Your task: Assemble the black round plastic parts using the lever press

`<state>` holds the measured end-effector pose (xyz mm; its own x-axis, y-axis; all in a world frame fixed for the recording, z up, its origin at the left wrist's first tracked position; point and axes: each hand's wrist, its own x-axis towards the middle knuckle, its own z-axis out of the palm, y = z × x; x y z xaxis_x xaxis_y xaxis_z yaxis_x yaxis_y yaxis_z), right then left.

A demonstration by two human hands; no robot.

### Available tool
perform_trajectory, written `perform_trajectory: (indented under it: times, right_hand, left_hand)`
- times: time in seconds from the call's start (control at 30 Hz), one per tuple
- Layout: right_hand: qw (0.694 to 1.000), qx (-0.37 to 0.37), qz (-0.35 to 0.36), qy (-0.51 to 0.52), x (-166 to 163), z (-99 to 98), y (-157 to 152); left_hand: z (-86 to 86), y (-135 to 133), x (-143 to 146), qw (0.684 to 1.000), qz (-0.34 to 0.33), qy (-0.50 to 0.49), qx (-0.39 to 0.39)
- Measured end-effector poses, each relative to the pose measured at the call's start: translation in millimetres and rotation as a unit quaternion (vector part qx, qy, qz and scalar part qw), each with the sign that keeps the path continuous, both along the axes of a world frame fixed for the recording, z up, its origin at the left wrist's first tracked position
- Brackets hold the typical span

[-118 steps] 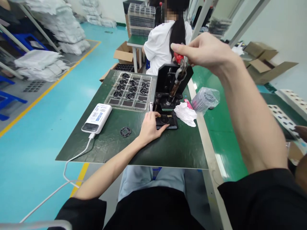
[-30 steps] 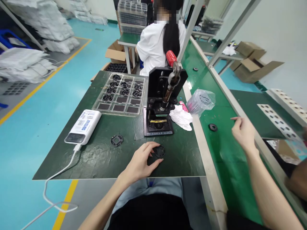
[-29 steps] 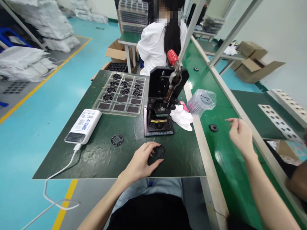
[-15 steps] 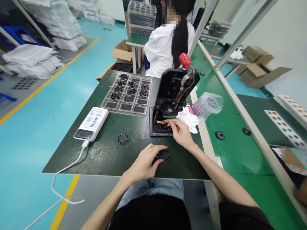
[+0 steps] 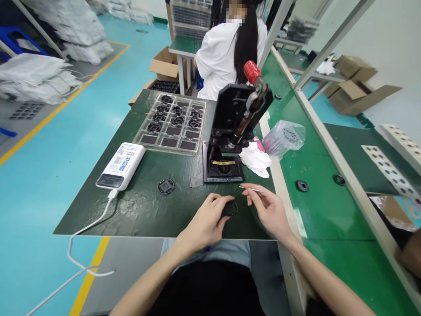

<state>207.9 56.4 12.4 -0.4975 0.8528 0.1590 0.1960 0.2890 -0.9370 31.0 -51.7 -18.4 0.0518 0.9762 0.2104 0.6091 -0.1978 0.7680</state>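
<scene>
My left hand (image 5: 206,219) grips a round black plastic part (image 5: 231,208) just above the table's front edge, thumb and fingers around its left side. In my right hand (image 5: 268,211), closed beside that part, is a thin whitish stick (image 5: 251,189) pointing left; its exact kind I cannot make out. Beyond both hands stands a black hand press (image 5: 226,118) with a red-gripped lever (image 5: 252,72), raised. A yellow strip (image 5: 223,163) lies across the round seat in its base. Another black ring-shaped part (image 5: 166,186) rests on the table to the left.
A clear tray (image 5: 149,139) with several black parts lies at the back left. A white power bank (image 5: 121,166) with a cable is at the left edge. Right of the press are a white cloth (image 5: 256,160) and a plastic bag (image 5: 285,137). A co-worker (image 5: 219,52) sits ahead.
My right hand has drawn back from the press base toward me, with the thin stick now showing in it. The yellow strip stays in the base. My left hand has shifted slightly right with the part.
</scene>
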Motion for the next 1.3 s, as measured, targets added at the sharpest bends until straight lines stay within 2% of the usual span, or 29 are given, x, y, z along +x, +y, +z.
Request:
perform_trajectory:
  times: [0.07,0.1,0.23,0.3,0.4,0.53,0.73,0.9,1.1,1.3]
  right_hand:
    - [1.0,-0.011,-0.006,0.0,8,-1.5,-8]
    - [1.0,-0.012,-0.01,0.0,11,-2.7,-10]
    - [1.0,0.002,-0.021,0.001,10,-10.7,-14]
    - [1.0,0.006,-0.012,-0.004,4,-16.5,-14]
    - [0.999,0.008,0.016,-0.027,-4,-25.6,-16]
    - [0.998,0.022,0.034,-0.053,-9,-32.5,-21]
    - [0.992,0.057,0.079,-0.075,-7,-29.6,-24]
    - [0.99,0.077,0.087,-0.081,-8,-26.1,-23]
    - [0.981,0.139,0.104,-0.088,-9,-26.1,-24]
    - [0.949,0.274,0.13,-0.092,-12,-30.0,-28]
  left_hand:
    - [5.0,2,-9,0.998,-0.042,-0.039,0.013]
    - [7.1,2,-13,0.998,-0.035,-0.052,0.019]
    - [7.9,-1,-12,0.995,0.082,-0.044,0.028]
    - [3.9,-3,-4,0.994,0.107,-0.017,0.025]
    - [-3.2,-4,8,0.994,0.108,0.01,0.024]
    - [-7.4,-3,11,0.994,0.11,-0.006,0.015]
    - [-7.1,-2,9,0.994,0.107,-0.023,-0.004]
    - [-8.3,-3,10,0.994,0.107,-0.025,-0.004]
    - [-7.6,-2,9,0.994,0.103,-0.027,-0.002]
    - [-9.3,-2,11,0.994,0.103,-0.027,0.001]
